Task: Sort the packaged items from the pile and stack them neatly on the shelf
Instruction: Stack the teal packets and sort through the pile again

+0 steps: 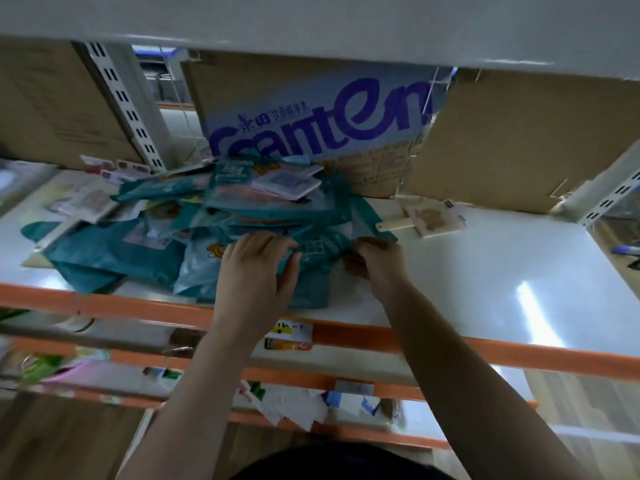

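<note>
A loose pile of teal packaged items (221,216) lies on the white shelf (467,271), mixed with small flat pale packets (287,183). My left hand (258,268) grips the near edge of a teal packet (320,249) at the front of the pile, thumb on the packet's right side. My right hand (379,263) pinches the same packet at its right end. A wooden-coloured carded item (429,216) lies apart to the right of the pile.
Cardboard boxes stand at the back of the shelf, one with blue lettering (322,123). An orange beam (450,341) edges the shelf front. White slotted uprights (124,105) flank the bay. Lower shelves hold more packets (294,407). The shelf's right half is bare.
</note>
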The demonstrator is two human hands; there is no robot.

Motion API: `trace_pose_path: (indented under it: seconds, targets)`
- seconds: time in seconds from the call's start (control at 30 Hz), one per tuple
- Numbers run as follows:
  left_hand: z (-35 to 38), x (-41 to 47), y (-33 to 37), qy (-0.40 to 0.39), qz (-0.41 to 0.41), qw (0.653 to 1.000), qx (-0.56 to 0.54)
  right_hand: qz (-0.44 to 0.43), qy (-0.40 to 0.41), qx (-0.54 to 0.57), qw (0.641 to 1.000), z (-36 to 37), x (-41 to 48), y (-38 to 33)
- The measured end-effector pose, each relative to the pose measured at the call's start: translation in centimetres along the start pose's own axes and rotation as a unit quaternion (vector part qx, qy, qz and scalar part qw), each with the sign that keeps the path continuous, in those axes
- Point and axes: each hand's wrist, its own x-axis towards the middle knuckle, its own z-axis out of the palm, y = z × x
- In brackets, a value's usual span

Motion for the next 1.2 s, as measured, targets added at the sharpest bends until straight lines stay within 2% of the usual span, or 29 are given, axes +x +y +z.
trace_pose_path:
  seconds: [0.1, 0.27, 0.5, 0.8, 0.97, 1.03, 1.2]
  targets:
    - [-0.2, -0.4, -0.4, 0.003, -0.005, 1.0, -0.002, 0.044, 0.008, 0.067, 0.997, 0.7, -0.4, 0.1]
    - [-0.2, -1.3, -0.9, -0.006, -0.004, 1.0, -0.011, 0.055, 0.001, 0.096, 0.994, 1.4, -1.0, 0.1]
    - [0.1, -3.0, -1.0, -0.038, 0.008, 0.999, -0.022, 0.089, 0.019, 0.201, 0.975, 1.5, -2.1, 0.7]
    - [-0.3, -4.0, -2.5, -0.056, 0.009, 0.998, -0.022, 0.094, 0.023, 0.158, 0.983, 1.8, -2.5, -0.6]
    - [-0.5, -4.1, -3.3, -0.067, 0.014, 0.997, -0.025, 0.098, -0.002, 0.188, 0.977, 2.0, -2.9, -0.9]
    - [-0.6, -4.1, -3.5, -0.068, 0.021, 0.997, -0.026, 0.088, 0.014, 0.209, 0.974, 2.1, -3.3, -0.7]
    - [-0.7, -4.2, -4.2, -0.083, 0.034, 0.995, -0.03, 0.042, 0.112, 0.226, 0.967, -0.4, -4.2, 0.3]
